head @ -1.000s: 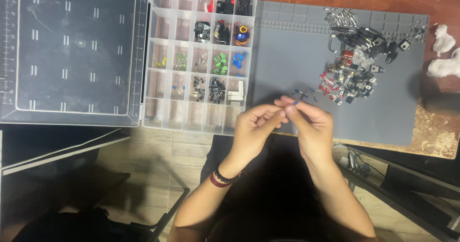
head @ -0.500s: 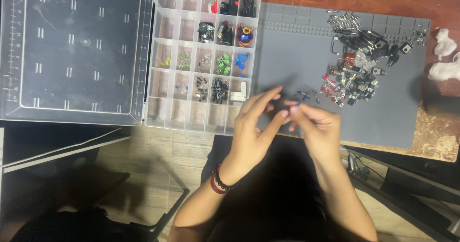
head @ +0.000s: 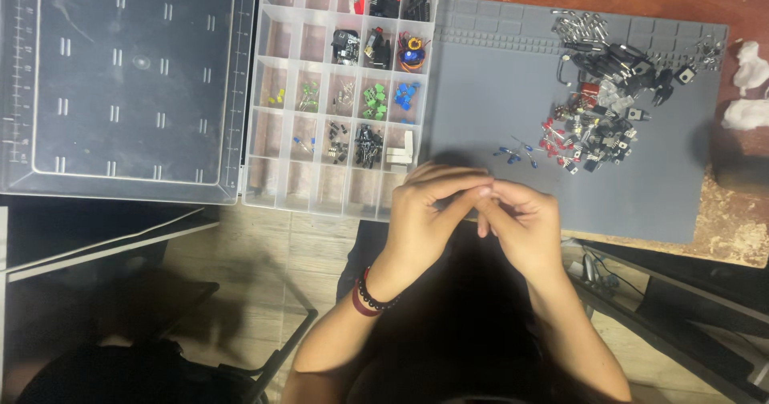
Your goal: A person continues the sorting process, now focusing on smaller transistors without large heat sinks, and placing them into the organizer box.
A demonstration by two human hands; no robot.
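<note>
Left hand (head: 428, 212) and right hand (head: 521, 224) met fingertip to fingertip at centre frame, over the mat's lower edge; fingers pinched together, but whatever sits between them too small to tell. Just above, on the grey mat (head: 489, 108), a few blue parts (head: 513, 154). Farther right, red parts (head: 553, 144) and a heap of black and metal components (head: 605, 92). Left of the hands, touching the mat, a clear organizer (head: 340, 92): compartments with green, blue, black and white bits. Open lid (head: 120, 84) in upper left. White wads (head: 745, 84) at far right.
</note>
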